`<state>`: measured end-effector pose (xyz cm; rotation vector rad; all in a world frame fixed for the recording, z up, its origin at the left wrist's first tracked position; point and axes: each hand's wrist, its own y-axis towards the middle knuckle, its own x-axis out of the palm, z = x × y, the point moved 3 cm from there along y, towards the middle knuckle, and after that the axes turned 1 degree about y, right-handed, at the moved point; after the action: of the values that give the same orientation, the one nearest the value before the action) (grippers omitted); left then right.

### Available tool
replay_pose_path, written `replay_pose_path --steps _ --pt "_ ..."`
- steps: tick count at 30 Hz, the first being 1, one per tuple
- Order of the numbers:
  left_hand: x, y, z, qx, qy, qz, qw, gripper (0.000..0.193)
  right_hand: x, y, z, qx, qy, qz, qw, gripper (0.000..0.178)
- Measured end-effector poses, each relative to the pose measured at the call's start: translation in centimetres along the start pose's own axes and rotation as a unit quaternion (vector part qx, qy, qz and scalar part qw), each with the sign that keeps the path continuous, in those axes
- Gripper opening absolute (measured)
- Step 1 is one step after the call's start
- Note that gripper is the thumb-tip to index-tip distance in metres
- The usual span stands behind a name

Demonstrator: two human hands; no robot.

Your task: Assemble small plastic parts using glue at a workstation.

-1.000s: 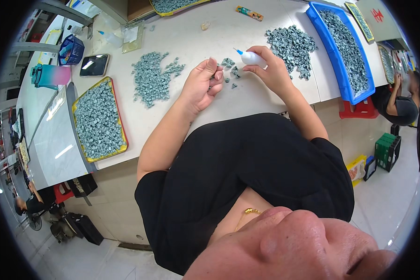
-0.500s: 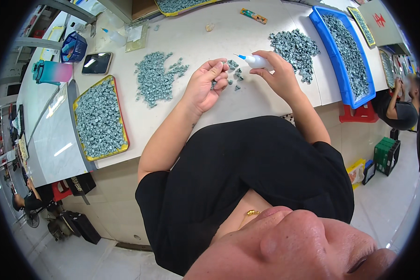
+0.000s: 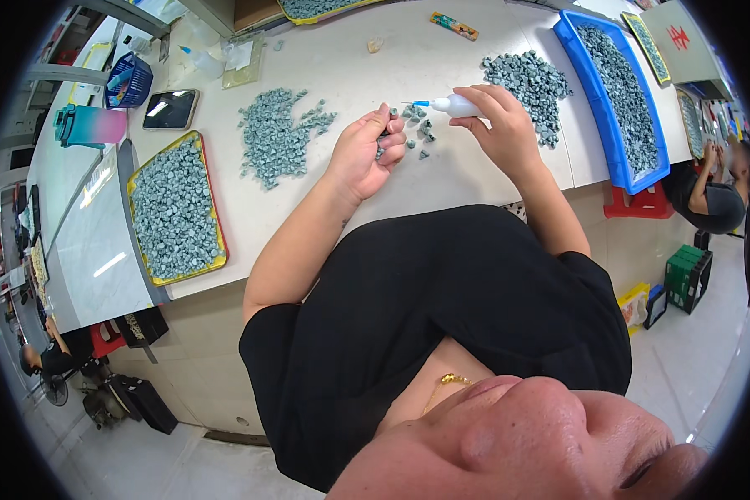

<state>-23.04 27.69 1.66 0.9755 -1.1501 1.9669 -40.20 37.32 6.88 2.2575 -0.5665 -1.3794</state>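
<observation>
My left hand (image 3: 365,148) is closed, fingers curled, around small grey-green stone-like pieces (image 3: 381,153); one piece sits by the thumb and forefinger. In my right hand (image 3: 508,129) is a white squeeze bottle (image 3: 456,105), held on its side. Its blue needle tip points left, close to the left thumb; whether it touches a piece is too small to tell. A few loose pieces (image 3: 426,132) lie on the white table between the hands. A broad pile (image 3: 277,137) spreads to the left, and a denser pile (image 3: 525,87) lies to the right.
At the left, a yellow-rimmed tray (image 3: 224,258) of pieces stands near a phone (image 3: 171,110), a teal-and-pink bottle (image 3: 100,127) and a blue basket (image 3: 131,81). A blue tray (image 3: 623,177) full of pieces borders the right side. Another squeeze bottle (image 3: 204,63) stands behind.
The squeeze bottle has tilted more level, its needle tip shifting left and slightly down toward my left hand. My left thumb has risen a little.
</observation>
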Motion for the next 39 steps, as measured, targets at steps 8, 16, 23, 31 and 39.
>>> replay_pose_path --steps 8,16,23,31,39 --pt "0.1 -0.2 -0.1 0.006 0.056 0.019 0.998 0.020 -0.2 0.1 -0.6 -0.034 -0.032 0.006 0.999 0.034" --pt "0.4 -0.4 -0.1 0.029 0.089 0.009 0.996 0.022 -0.7 0.6 -0.9 -0.061 -0.068 0.004 0.996 0.033" --pt "0.2 -0.3 -0.3 0.061 0.114 0.003 0.992 0.023 -1.3 1.6 -1.4 -0.111 -0.131 0.006 0.985 0.033" --pt "0.4 -0.4 -0.3 0.059 0.133 0.002 0.989 0.022 -1.6 2.2 -1.9 -0.158 -0.169 0.012 0.973 0.030" --pt "0.3 -0.4 -0.3 0.058 0.129 0.005 0.990 0.021 -1.8 2.4 -2.0 -0.175 -0.199 0.004 0.964 0.026"
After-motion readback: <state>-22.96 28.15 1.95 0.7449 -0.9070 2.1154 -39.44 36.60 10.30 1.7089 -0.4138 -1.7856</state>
